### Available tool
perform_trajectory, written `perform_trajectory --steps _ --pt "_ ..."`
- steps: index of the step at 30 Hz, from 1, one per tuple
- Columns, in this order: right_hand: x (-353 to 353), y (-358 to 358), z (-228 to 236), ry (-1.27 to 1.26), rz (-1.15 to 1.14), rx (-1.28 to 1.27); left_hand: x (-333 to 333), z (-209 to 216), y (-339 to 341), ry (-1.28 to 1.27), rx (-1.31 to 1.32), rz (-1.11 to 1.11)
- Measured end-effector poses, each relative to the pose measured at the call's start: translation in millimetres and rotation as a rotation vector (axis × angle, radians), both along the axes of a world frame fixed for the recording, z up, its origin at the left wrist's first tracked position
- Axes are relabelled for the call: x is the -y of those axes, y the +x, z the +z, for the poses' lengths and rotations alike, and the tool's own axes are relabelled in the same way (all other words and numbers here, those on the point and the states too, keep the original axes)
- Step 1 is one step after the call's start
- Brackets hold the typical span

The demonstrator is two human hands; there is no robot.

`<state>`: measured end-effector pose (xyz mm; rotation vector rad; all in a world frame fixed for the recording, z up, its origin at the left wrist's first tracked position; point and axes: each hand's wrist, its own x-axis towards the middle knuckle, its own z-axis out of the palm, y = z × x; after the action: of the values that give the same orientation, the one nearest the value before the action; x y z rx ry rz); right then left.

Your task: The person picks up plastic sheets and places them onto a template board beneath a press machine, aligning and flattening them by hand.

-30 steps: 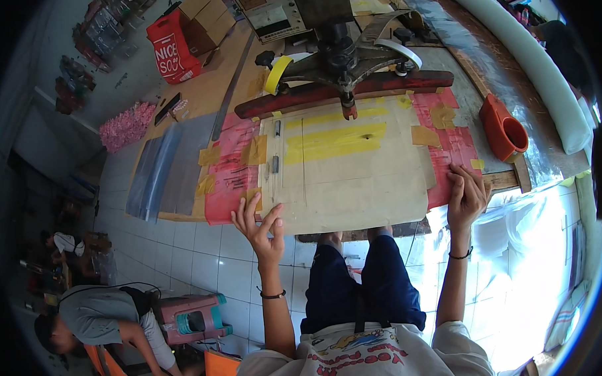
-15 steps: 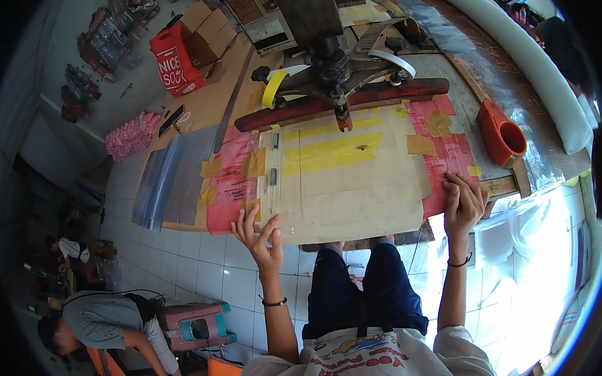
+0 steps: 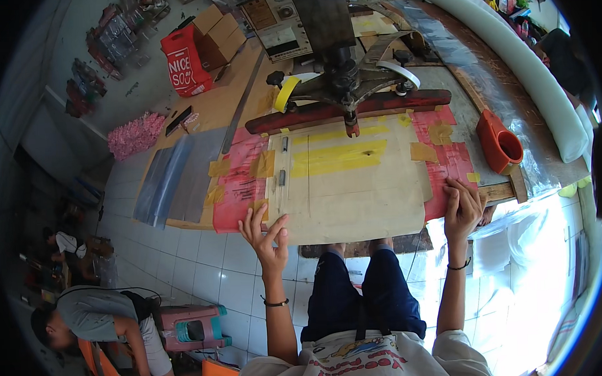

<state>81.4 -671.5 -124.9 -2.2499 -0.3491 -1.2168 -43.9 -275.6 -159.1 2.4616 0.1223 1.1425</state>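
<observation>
A cream sheet [image 3: 361, 199] with yellow tape strips lies on the machine table, between red side panels patched with brown tape. My left hand [image 3: 267, 239] is open, its spread fingers touching the front left corner where the cream sheet meets the left red panel [image 3: 238, 197]. At the front right corner my right hand [image 3: 462, 212] rests with bent, parted fingers on the edge of the right red panel [image 3: 456, 163]. Above the sheet's far edge stands a dark red press bar [image 3: 397, 104] on a black metal bracket [image 3: 343, 80]. Two small metal pieces lie along the sheet's left side.
Grey-blue clear plastic sheets [image 3: 181, 179] lie left of the panels, near a pink bundle [image 3: 137, 135]. A red bag [image 3: 185, 63] and cardboard box [image 3: 219, 38] stand behind. An orange-red tape dispenser [image 3: 498, 144] sits at right, beside a long white roll [image 3: 509, 61]. Another person [image 3: 100, 314] bends at lower left.
The view has shifted slightly, so the table and machine appear a little farther right. Both hands stay at the front corners of the panels; the left fingers still touch the corner.
</observation>
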Motion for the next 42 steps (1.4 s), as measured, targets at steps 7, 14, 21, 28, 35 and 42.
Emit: perform_trajectory --steps 7,14,21,28,35,42 --pt "-1 -1 0 0.000 0.001 0.034 1 -2 3 -0.003 0.035 -0.012" --pt "-1 0 0 -0.013 0.004 0.017 0 -4 4 -0.014 0.046 -0.002" --pt "1 1 -6 -0.017 -0.003 0.026 0 -4 3 -0.015 0.069 -0.012" --pt "-4 -13 22 0.126 -0.002 -0.268 35 52 -12 0.056 0.126 0.078" --pt "-93 20 90 -0.267 0.509 -0.364 143 177 -27 -0.866 0.229 -1.521" --pt "-122 38 53 -0.560 0.456 -0.517 218 200 -43 -1.621 0.330 -2.197"
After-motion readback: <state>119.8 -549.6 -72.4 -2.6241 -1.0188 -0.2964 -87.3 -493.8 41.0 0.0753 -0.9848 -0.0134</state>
